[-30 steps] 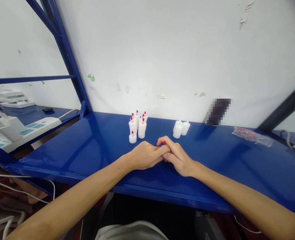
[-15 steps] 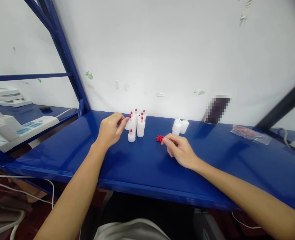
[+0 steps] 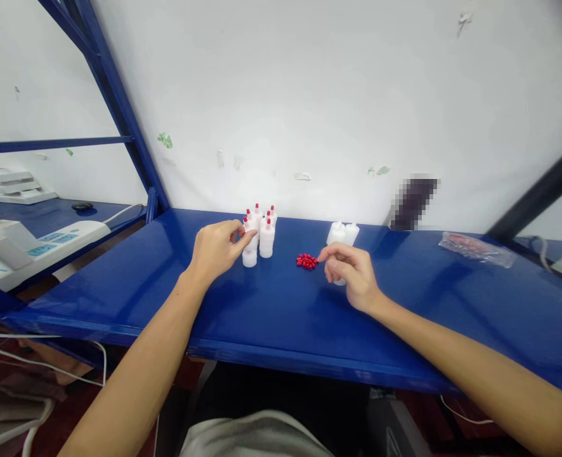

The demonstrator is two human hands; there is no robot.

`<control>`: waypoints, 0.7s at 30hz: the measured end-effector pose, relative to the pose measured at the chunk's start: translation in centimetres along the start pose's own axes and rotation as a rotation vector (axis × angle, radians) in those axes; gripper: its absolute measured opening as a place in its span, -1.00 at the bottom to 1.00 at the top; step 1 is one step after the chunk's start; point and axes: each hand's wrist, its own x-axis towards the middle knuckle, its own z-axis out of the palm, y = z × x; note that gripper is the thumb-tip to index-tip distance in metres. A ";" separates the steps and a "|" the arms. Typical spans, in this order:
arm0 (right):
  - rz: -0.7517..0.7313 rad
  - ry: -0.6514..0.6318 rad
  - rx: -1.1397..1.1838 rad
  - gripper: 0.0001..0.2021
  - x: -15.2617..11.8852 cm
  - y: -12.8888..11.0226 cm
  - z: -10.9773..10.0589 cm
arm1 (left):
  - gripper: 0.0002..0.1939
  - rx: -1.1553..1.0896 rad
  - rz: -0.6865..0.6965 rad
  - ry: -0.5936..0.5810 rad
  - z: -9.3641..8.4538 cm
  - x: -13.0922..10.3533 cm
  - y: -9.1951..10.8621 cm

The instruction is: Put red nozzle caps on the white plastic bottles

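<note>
My left hand (image 3: 218, 249) is at the group of white bottles with red caps on the table's middle left. Its thumb and index finger are pinched at the top of the front bottle (image 3: 249, 258), whose cap they cover. Several more capped bottles (image 3: 266, 243) stand upright just behind and beside it. My right hand (image 3: 352, 274) is curled at the right edge of a small pile of red caps (image 3: 306, 261); whether a cap is between its fingers is hidden. White bottles without red caps (image 3: 351, 233) stand behind this hand, and part of a white one shows beneath it.
The blue table (image 3: 262, 317) meets a white wall at the back. A clear plastic bag (image 3: 476, 249) with something reddish lies at the right. A white power strip (image 3: 47, 247) with plugs is at the far left, beyond a blue frame post (image 3: 119, 101).
My left hand has shifted slightly right, onto the top of the front bottle. The right hand has drawn a little rightward, showing more of the red pile. The view has tilted slightly.
</note>
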 end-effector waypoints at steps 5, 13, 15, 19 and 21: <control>-0.021 -0.060 -0.029 -0.83 -0.3 -0.5 0.4 | -0.55 0.091 -0.023 -0.077 0.2 -0.1 0.6; -0.086 0.124 -0.063 -0.79 2.9 -1.4 -2.8 | -0.57 0.050 -0.019 0.150 -0.2 -0.1 1.3; -0.140 0.268 -0.049 -0.77 5.1 -1.9 -4.4 | -0.56 0.005 0.110 0.193 0.0 -0.4 2.0; -0.012 0.206 0.064 -0.69 8.7 -1.9 -6.0 | -0.62 -0.055 0.423 0.140 1.6 -1.6 4.8; 0.056 0.153 0.112 -0.64 9.6 -1.2 -5.9 | -0.66 -0.076 0.579 0.013 2.6 -2.2 6.2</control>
